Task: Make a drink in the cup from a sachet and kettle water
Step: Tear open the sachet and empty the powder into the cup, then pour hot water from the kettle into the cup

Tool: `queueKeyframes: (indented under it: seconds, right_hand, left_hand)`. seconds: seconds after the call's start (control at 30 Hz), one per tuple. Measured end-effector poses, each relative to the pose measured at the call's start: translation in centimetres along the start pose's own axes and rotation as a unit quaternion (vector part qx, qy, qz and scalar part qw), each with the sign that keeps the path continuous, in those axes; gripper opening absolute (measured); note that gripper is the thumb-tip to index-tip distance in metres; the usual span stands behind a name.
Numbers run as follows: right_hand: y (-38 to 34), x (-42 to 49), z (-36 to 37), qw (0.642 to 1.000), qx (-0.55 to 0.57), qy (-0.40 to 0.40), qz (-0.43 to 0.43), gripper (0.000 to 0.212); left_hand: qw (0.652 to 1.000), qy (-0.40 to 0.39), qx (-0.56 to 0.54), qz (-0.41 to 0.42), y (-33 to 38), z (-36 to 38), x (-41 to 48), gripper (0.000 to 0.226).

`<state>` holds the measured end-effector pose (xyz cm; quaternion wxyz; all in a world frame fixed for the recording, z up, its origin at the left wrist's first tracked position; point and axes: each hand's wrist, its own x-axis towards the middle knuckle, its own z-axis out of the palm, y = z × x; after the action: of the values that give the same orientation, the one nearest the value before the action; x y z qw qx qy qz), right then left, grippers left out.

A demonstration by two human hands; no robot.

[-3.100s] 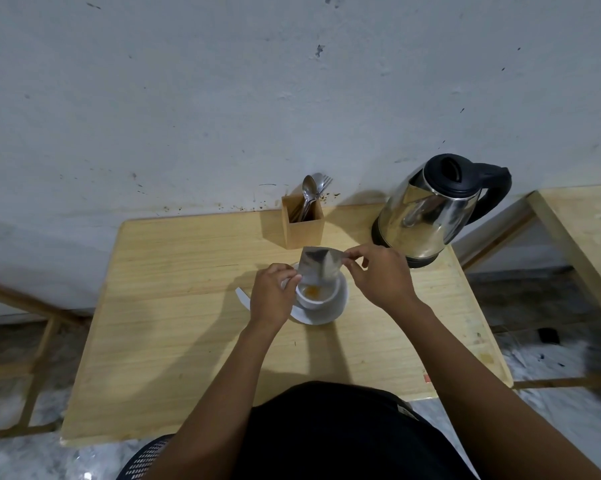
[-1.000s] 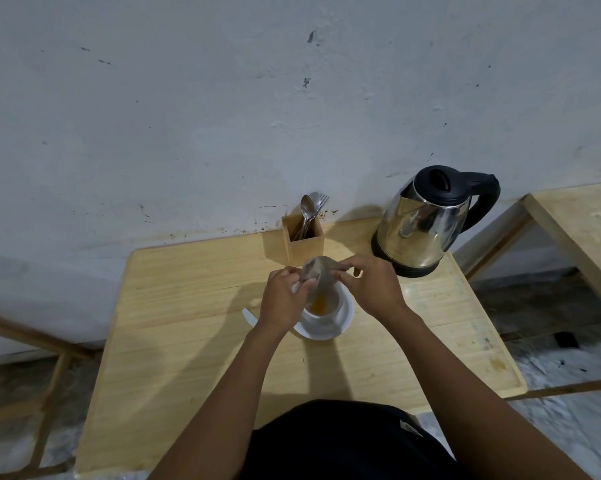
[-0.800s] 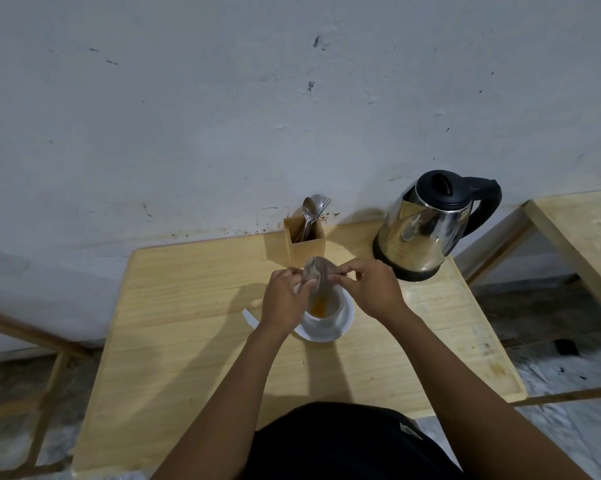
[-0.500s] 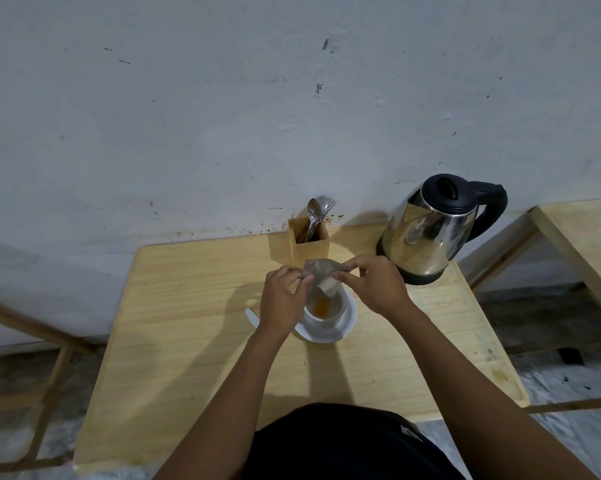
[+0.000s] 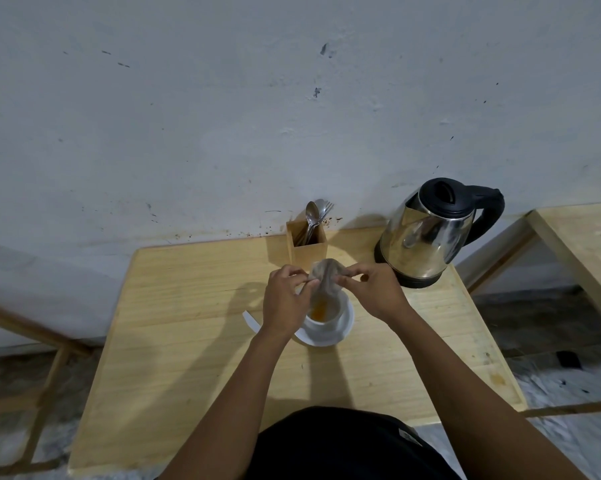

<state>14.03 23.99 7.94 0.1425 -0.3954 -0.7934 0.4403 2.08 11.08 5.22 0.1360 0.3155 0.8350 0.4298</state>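
The wooden table (image 5: 195,327) stands against a pale wall, and the cup (image 5: 330,315) on its white saucer (image 5: 344,332) sits near the table's middle. Beyond the cup to the right stands the steel kettle (image 5: 427,237) with its black lid and handle, close to the table's far right edge. Straight behind the cup is a wooden holder (image 5: 309,247) with spoons (image 5: 314,214). The left hand (image 5: 285,303) and right hand (image 5: 375,292) pinch the grey sachet (image 5: 325,277) between fingertips on either side, just above the cup, which holds orange powder. Half a second ago the sachet was flatter and higher; it now droops, crumpled, its lower end pointing into the cup. Left of the cup the tabletop lies bare to its edge, as does the strip nearest the person.
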Motion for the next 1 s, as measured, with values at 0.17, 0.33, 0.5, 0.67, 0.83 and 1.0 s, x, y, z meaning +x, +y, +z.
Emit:
queueKeyframes:
  seconds: [0.17, 0.33, 0.5, 0.67, 0.83, 1.0]
  right_hand:
    - [0.4, -0.6, 0.3, 1.000, 0.025, -0.015, 0.007, 0.008]
    - [0.2, -1.0, -0.2, 1.000, -0.011, 0.027, -0.012, 0.010]
    - [1.1, -2.4, -0.1, 0.988, -0.055, 0.075, -0.124, 0.005]
    - [2.0, -3.5, 1.5, 0.935, -0.092, 0.134, -0.316, 0.011]
    - [1.9, -4.1, 3.2, 0.901, -0.160, 0.122, -0.383, 0.016]
    - [2.6, -3.7, 3.9, 0.978, -0.142, 0.004, -0.150, 0.050]
  left_hand:
    - [1.000, -0.006, 0.003, -0.002, -0.3, 0.1, -0.1, 0.023]
    - [0.999, -0.034, -0.030, -0.020, -0.5, -0.1, -0.2, 0.022]
    - [0.986, -0.011, -0.096, -0.133, -0.7, -2.7, -0.7, 0.028]
    - [0.922, -0.144, -0.225, -0.280, -0.4, -5.1, -1.3, 0.046]
    - [0.927, -0.131, -0.258, -0.241, -1.6, -5.2, -2.6, 0.024]
    - [0.947, -0.030, -0.191, -0.257, -4.6, -5.7, -4.1, 0.031]
